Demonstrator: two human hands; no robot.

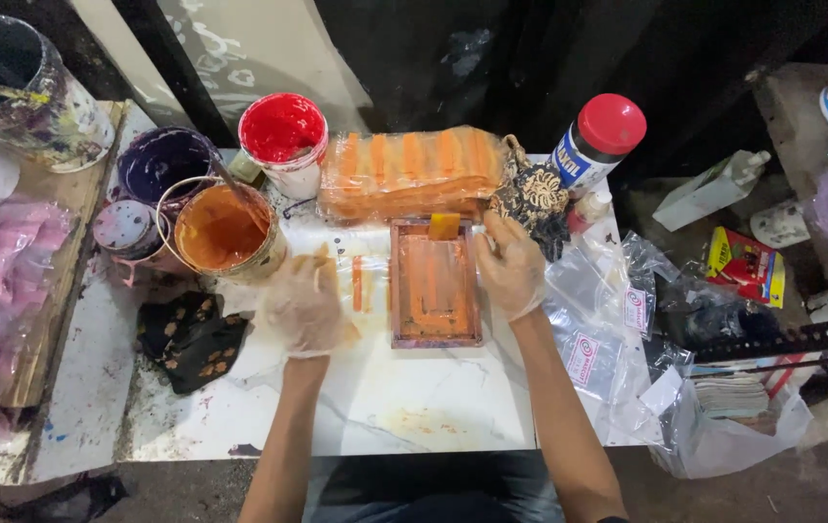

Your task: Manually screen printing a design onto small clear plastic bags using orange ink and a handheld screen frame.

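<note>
Head view, looking down on white marble-look surface (pixel 414 397).

Frame (pixel 435 283): small wooden screen-print frame, centre of surface, mesh smeared orange. A squeegee (pixel 444 226) with orange blade sits at the frame's 12 o'clock edge.

Right hand (pixel 511 266): gloved, at frame's 2 o'clock, touching the top right corner. Fingers curled toward the squeegee; grip looks closed, but whether it truly holds the squeegee I cannot tell.

Left hand (pixel 304 305): gloved, at frame's 9 o'clock, just beside it. Palm down, fingers spread flat on clear plastic on the surface. Grip open, holding nothing. Orange stripes (pixel 358 283) lie between this hand and the frame.

Around:
- Stack of bags (pixel 409 172) with orange stripes, 12 o'clock of frame, touching its far edge.
- Orange tub (pixel 225 232) at 10 o'clock, stick standing in it.
- Red tub (pixel 283 136) and purple tub (pixel 164 163) beyond, 10–11 o'clock.
- Red-capped bottle (pixel 596 143) at 1 o'clock.
- Dark patterned cloth (pixel 191 339) at 8 o'clock of left hand.
- Loose clear bags (pixel 598 339) at 3 o'clock, hanging off surface edge.
</note>
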